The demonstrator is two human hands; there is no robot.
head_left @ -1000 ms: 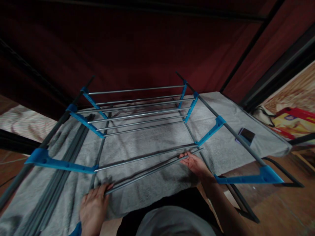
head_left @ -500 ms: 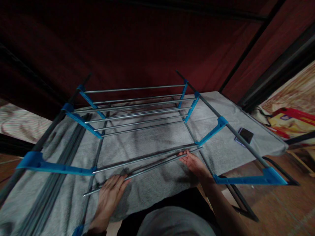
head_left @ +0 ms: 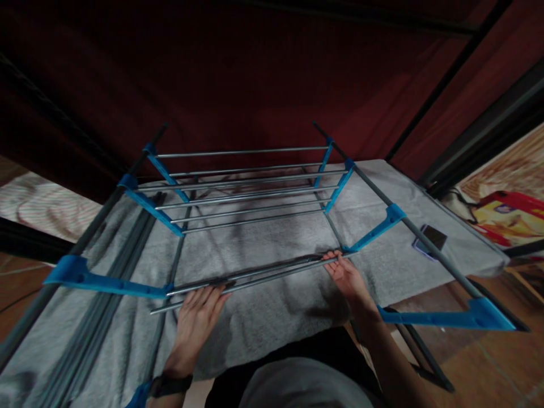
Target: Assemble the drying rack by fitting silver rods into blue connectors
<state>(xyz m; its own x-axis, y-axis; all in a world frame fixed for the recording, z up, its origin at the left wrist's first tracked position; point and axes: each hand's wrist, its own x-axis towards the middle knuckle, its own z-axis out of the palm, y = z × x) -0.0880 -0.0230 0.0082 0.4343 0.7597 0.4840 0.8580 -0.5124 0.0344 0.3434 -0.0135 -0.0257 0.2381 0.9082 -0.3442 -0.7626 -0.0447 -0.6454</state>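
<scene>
"Just on the near side of the rack's [head_left: 255, 196] nearest fixed bar [head_left: 250, 275], over the grey blanket [head_left: 272, 314], there's a loose rod [head_left: 272, 279], slightly slanted. Who has it?"

"Both hands. The left hand [head_left: 199, 317] is wrapped over it toward one end, its underside hidden; the right hand [head_left: 343, 277] pinches it near the other."

"How would you handle it well?"

"I'd leave the hands wide apart, shift both ends together so it doesn't twist, and mind the tip by the right blue bracket [head_left: 374, 232]; it could easily knock there."

"And its look?"

"Thin, straight, grey, with a dull metal shine. One end pokes out past the left hand. Whether the other touches the bracket, I can't tell."

"Farther out?"

"A bundle of similar rods [head_left: 106, 300] at left, a phone [head_left: 431, 241] at right, and a red and yellow box [head_left: 508, 215] beyond."
</scene>
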